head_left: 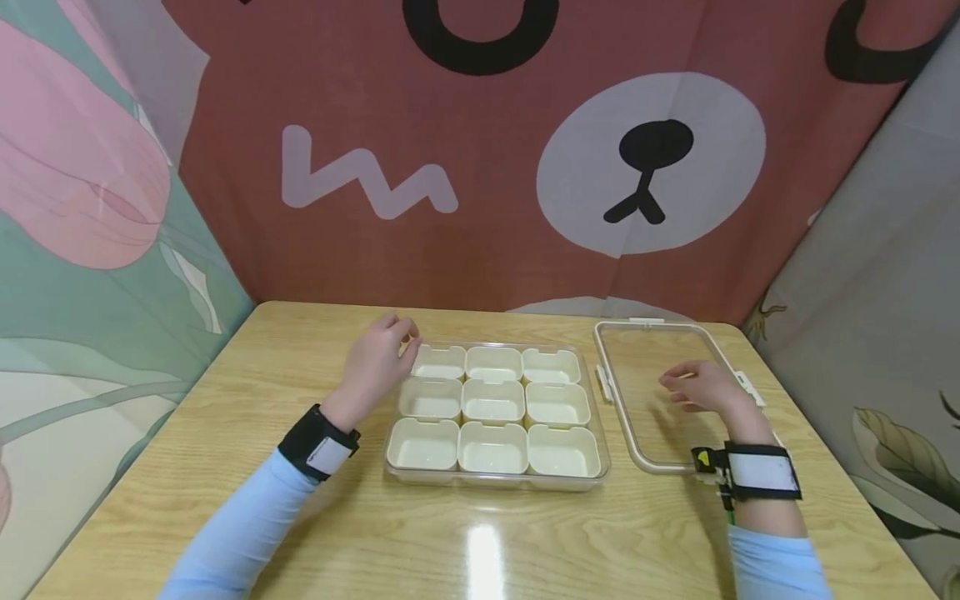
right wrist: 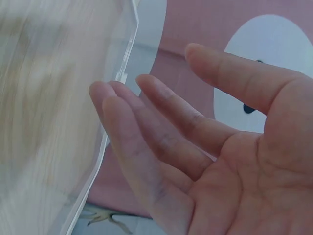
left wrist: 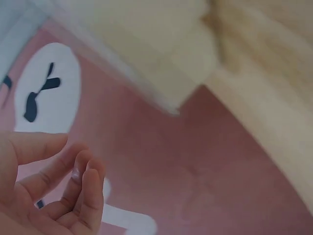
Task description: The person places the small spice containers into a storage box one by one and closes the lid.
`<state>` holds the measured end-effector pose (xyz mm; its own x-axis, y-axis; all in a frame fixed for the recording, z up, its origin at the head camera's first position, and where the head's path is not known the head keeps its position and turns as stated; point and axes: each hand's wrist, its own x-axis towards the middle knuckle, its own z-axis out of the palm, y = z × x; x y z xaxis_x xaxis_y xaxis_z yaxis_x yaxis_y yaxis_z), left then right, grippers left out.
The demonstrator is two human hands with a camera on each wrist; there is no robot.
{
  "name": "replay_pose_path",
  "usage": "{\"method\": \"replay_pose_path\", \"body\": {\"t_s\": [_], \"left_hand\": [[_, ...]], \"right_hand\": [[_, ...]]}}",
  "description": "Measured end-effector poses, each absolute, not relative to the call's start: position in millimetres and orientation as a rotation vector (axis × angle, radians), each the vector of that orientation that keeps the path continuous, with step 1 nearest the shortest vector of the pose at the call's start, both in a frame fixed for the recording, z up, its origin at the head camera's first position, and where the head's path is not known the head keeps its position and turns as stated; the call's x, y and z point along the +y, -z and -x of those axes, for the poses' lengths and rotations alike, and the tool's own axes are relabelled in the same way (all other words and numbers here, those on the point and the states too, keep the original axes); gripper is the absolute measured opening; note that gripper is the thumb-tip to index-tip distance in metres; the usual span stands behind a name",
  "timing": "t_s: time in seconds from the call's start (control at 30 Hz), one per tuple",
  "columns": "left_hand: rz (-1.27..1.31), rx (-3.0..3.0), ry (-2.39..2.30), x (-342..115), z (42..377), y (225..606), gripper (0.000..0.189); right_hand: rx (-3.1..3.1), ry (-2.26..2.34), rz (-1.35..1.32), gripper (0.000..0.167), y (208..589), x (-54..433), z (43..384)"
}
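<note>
A clear rectangular container [head_left: 497, 481] on the table holds several cream-coloured cups [head_left: 492, 450] in rows; those in view look empty. My left hand [head_left: 378, 358] hovers by its back left corner, fingers loosely bent with nothing between them. In the left wrist view, that hand [left wrist: 61, 191] has its thumb apart from the fingertips, and the container [left wrist: 142, 49] is blurred above. To the right lies a transparent lid [head_left: 643, 367] with a pale rim and side clips. Over it is my right hand [head_left: 708, 389], holding nothing, its fingers [right wrist: 183, 112] relaxed and spread from the thumb.
The light wooden table [head_left: 360, 533] ends at a reddish cloth backdrop [head_left: 360, 258] with a bear face. Patterned cloths hang at the left [head_left: 82, 350] and right [head_left: 862, 292] sides. Light glares off the front of the table.
</note>
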<state>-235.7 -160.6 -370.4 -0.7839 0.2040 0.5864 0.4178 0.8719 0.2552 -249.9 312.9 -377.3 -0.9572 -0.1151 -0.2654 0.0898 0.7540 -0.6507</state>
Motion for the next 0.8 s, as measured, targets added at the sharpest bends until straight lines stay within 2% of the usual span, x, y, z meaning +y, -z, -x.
{"method": "replay_pose_path", "body": {"t_s": [0.23, 0.53, 0.8], "left_hand": [[0.363, -2.526, 0.532, -174, 243, 383, 0.01], [0.313, -2.542, 0.502, -189, 246, 393, 0.012], [0.258, -2.536, 0.513, -200, 247, 401, 0.013]], "right_hand": [[2.668, 0.952, -0.047, 0.061, 374, 336, 248], [2.613, 0.937, -0.072, 0.059, 369, 363, 253], [2.658, 0.866, -0.13, 0.071, 373, 389, 262]]}}
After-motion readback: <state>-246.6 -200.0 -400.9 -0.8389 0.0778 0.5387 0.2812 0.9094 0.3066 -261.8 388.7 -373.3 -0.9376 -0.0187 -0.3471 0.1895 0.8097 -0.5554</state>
